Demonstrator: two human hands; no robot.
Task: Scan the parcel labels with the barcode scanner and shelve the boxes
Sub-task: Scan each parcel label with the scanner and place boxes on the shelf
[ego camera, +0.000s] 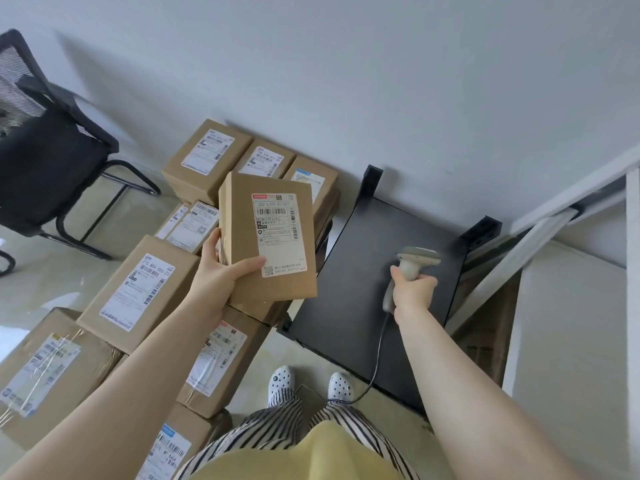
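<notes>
Shelving, a black shelf (349,271) right of centre, lies bare beneath the scanner, with a stack of labelled boxes (138,282) filling the lower left and centre of the frame. Held above that stack at frame centre is the parcel (266,237), upright, its long axis running top to bottom of the frame and its label (277,233) facing the camera. The left hand (221,275) forms the grip on its lower left corner, thumb laid across the front face, fingers behind the left edge. To the right, well apart from the parcel, the right hand (412,289) is curled round the handle of the barcode scanner (415,261), whose head points away toward the upper part of the frame, not at the label. Judgement: the scan step requires the scanner head to swing left toward the label, which lies left of and slightly above the right-hand grip.
</notes>
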